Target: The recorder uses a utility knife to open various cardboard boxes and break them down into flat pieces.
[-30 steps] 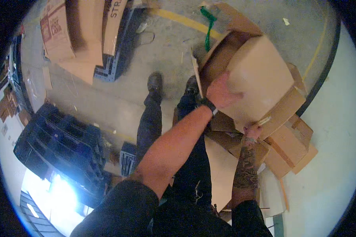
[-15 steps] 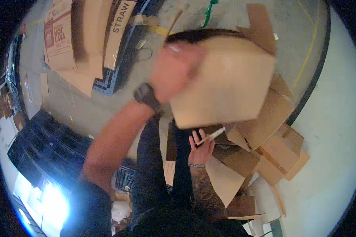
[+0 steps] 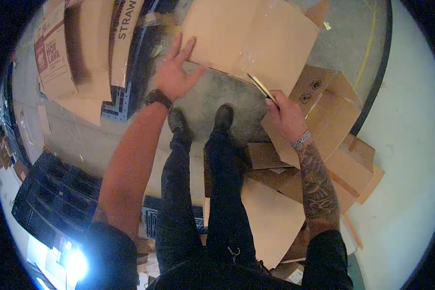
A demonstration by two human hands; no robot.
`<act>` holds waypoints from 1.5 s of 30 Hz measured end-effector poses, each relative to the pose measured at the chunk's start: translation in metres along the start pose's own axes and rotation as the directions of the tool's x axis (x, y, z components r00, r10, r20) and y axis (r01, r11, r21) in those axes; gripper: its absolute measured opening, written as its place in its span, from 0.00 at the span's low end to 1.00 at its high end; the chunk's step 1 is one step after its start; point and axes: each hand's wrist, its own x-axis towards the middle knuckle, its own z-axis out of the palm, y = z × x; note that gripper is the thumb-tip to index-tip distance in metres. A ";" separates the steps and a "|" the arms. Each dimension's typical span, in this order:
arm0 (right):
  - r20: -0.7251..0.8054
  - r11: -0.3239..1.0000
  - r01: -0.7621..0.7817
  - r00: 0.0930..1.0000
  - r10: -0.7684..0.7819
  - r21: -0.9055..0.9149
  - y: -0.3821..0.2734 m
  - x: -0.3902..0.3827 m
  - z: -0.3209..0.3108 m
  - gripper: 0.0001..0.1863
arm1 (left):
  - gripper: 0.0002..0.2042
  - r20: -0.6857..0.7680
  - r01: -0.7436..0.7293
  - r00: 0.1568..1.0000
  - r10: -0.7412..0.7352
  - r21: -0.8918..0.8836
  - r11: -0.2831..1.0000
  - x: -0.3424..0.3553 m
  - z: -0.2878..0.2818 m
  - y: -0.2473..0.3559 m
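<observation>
A brown cardboard box (image 3: 227, 34) lies on the floor ahead of my feet. Clear tape runs along the seam down its middle. At the box's near left corner is my left hand (image 3: 175, 75), its fingers spread and the fingertips at the edge; firm contact is hard to make out. My right hand (image 3: 286, 116) is closed round a slim box cutter (image 3: 262, 88). The cutter's tip points up and left, over the box's near edge by the taped seam.
Opened cardboard boxes (image 3: 324, 106) and flattened cardboard (image 3: 270, 212) pile up on the right, beside a white surface. A large carton (image 3: 89, 43) stands at the far left on a dark pallet (image 3: 117, 108). Black stacked plastic (image 3: 58, 188) lies at the lower left.
The box, held up before in my left hand, is now down and farther away. My left hand has opened. My right hand has risen to the box's near edge with the cutter.
</observation>
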 end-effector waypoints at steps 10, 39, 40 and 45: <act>0.208 0.901 0.221 0.967 -0.150 -0.374 -0.008 0.035 0.020 0.13 | 0.45 -0.147 0.076 0.986 -0.072 0.024 0.997 -0.009 0.027 0.018; 0.139 0.662 0.068 0.989 0.056 -0.747 -0.027 0.011 -0.018 0.11 | 0.52 -0.111 0.107 0.986 -0.120 -0.117 0.987 -0.009 0.023 0.028; 0.147 0.626 0.011 0.975 0.166 -0.780 -0.017 0.007 -0.029 0.12 | 0.52 -0.113 0.104 0.987 -0.118 -0.126 0.987 -0.008 0.020 0.031; 0.189 0.800 -0.063 0.958 0.216 -0.596 0.003 -0.006 -0.072 0.18 | 0.49 -0.028 -0.039 0.999 0.045 0.195 0.980 -0.030 0.010 0.044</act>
